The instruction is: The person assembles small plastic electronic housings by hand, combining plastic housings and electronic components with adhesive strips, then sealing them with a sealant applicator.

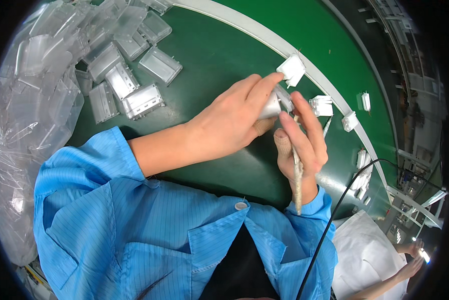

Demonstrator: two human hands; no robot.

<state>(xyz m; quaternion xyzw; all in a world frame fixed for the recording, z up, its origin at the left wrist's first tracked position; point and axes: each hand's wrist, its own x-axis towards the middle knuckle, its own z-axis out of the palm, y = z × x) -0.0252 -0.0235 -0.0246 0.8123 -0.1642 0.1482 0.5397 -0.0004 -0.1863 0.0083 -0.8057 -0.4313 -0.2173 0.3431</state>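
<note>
Near the blue smock, the right hand grips a thin tape-wrapped tool. The left hand pinches a small white plastic part above the green table. A slipping tool could likely jab fingers. Beyond lie clear plastic cases.

A green work surface with a white edge strip curves past metal shelving at right.
</note>
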